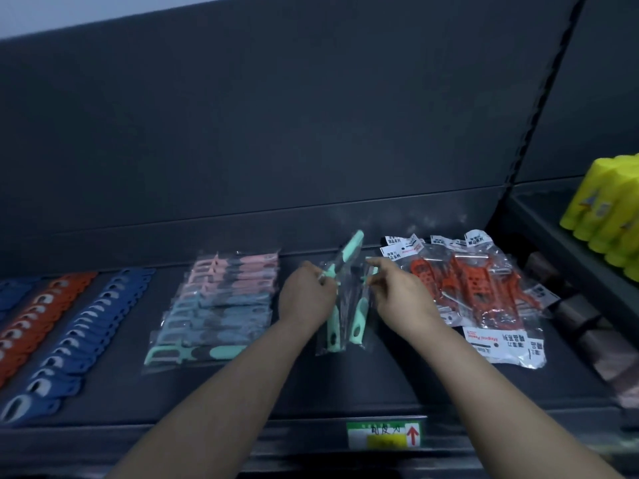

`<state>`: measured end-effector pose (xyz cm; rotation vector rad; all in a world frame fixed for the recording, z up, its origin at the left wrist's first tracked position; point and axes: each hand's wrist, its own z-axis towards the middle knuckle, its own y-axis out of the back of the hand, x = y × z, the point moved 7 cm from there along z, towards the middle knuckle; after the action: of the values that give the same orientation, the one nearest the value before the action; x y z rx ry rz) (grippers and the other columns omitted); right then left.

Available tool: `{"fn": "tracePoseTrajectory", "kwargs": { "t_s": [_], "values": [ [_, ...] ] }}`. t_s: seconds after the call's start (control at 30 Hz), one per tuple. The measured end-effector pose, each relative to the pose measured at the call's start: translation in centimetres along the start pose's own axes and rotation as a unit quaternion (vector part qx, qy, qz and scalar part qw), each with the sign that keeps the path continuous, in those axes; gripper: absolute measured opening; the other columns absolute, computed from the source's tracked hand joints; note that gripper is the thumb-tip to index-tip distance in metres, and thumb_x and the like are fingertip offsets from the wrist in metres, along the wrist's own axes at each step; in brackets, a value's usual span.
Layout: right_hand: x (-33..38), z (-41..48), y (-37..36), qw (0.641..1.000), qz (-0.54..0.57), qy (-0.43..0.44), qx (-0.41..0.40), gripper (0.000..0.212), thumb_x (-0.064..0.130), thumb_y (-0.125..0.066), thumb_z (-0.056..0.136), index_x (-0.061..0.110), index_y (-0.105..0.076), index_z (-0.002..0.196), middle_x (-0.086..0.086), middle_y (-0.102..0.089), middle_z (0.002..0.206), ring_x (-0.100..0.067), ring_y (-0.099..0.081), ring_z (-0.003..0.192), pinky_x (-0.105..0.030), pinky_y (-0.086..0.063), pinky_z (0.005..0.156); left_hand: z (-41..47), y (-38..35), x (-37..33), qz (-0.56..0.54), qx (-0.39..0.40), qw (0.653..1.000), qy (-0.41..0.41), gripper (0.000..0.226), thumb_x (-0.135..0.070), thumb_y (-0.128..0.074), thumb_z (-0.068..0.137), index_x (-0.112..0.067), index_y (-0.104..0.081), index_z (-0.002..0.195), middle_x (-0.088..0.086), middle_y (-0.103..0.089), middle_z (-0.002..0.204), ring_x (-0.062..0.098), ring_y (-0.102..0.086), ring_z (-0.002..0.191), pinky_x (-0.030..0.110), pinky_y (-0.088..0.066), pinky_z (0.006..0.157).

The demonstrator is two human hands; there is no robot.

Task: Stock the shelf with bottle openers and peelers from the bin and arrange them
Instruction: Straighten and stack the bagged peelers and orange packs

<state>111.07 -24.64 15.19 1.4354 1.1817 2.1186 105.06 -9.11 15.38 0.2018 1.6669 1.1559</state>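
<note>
My left hand [306,293] grips a bagged mint-green peeler [349,254] that tilts up and away toward the shelf back. My right hand [403,292] pinches the top of another bagged mint peeler [358,323]; a third one [334,335] lies beside it on the dark shelf [311,385]. To the left is a neat stack of bagged pink, blue and mint peelers [221,305]. Further left, rows of blue bottle openers [83,333] and orange bottle openers [38,323] overlap like tiles. A pile of bagged orange peelers [484,292] lies to the right.
A green and white price label [383,433] with a red arrow sits on the shelf's front rail. Yellow bottles [608,209] stand on the neighbouring shelf at the right. Dark rolled items [581,319] lie at the right edge. The shelf's back wall is dark grey.
</note>
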Motion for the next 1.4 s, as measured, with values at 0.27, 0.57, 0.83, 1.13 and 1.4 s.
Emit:
{"fn": "tracePoseTrajectory", "kwargs": {
  "t_s": [0.27, 0.57, 0.83, 1.13, 1.4],
  "values": [
    [0.4, 0.1, -2.4, 0.966, -0.181, -0.147, 0.115, 0.073, 0.050, -0.073, 0.073, 0.011, -0.034, 0.123, -0.008, -0.053, 0.122, -0.027, -0.058, 0.110, -0.033, -0.044, 0.077, -0.8, 2.3, 1.4, -0.008, -0.010, 0.998, -0.055, 0.015, -0.024, -0.052, 0.096, -0.012, -0.042, 0.096, 0.000, -0.053, 0.082, 0.022, -0.053, 0.076, 0.029, -0.033, 0.062],
    [1.9, -0.6, -1.8, 0.987, -0.081, -0.136, 0.007, 0.048, 0.009, -0.053, 0.088, 0.000, -0.035, 0.131, -0.021, -0.044, 0.125, -0.040, -0.049, 0.114, -0.043, -0.045, 0.088, -2.0, 6.7, 6.1, 0.037, -0.001, 0.989, -0.141, 0.023, -0.033, -0.054, 0.095, -0.017, -0.060, 0.112, 0.000, -0.058, 0.102, 0.017, -0.054, 0.095, 0.034, -0.044, 0.082],
    [11.1, -4.3, -5.4, 0.999, -0.033, -0.003, -0.001, 0.041, 0.020, -0.046, 0.095, 0.014, -0.042, 0.136, -0.009, -0.041, 0.120, -0.034, -0.050, 0.111, -0.039, -0.044, 0.086, -4.9, 13.1, 14.3, 0.090, 0.067, 0.974, -0.196, 0.037, -0.048, -0.059, 0.090, -0.028, -0.058, 0.121, -0.014, -0.055, 0.110, 0.005, -0.053, 0.099, 0.020, -0.040, 0.080],
    [16.2, -7.8, -9.4, 0.993, -0.098, 0.055, -0.047, 0.038, 0.020, -0.055, 0.093, 0.023, -0.055, 0.131, -0.001, -0.053, 0.103, -0.027, -0.053, 0.101, -0.037, -0.046, 0.081, -5.5, 15.6, 20.3, 0.090, 0.109, 0.952, -0.271, 0.037, -0.039, -0.079, 0.074, -0.035, -0.065, 0.107, -0.021, -0.055, 0.105, 0.002, -0.046, 0.102, 0.022, -0.038, 0.086],
    [16.4, -10.3, -13.0, 0.997, -0.076, -0.016, 0.005, 0.033, 0.021, -0.052, 0.095, 0.024, -0.051, 0.128, -0.002, -0.056, 0.118, -0.027, -0.057, 0.109, -0.034, -0.045, 0.082, -3.6, 13.9, 21.1, 0.048, 0.154, 0.954, -0.252, 0.076, -0.042, -0.084, 0.065, -0.038, -0.051, 0.133, -0.015, -0.049, 0.124, 0.011, -0.037, 0.118, 0.042, -0.033, 0.108]
  ]
}}
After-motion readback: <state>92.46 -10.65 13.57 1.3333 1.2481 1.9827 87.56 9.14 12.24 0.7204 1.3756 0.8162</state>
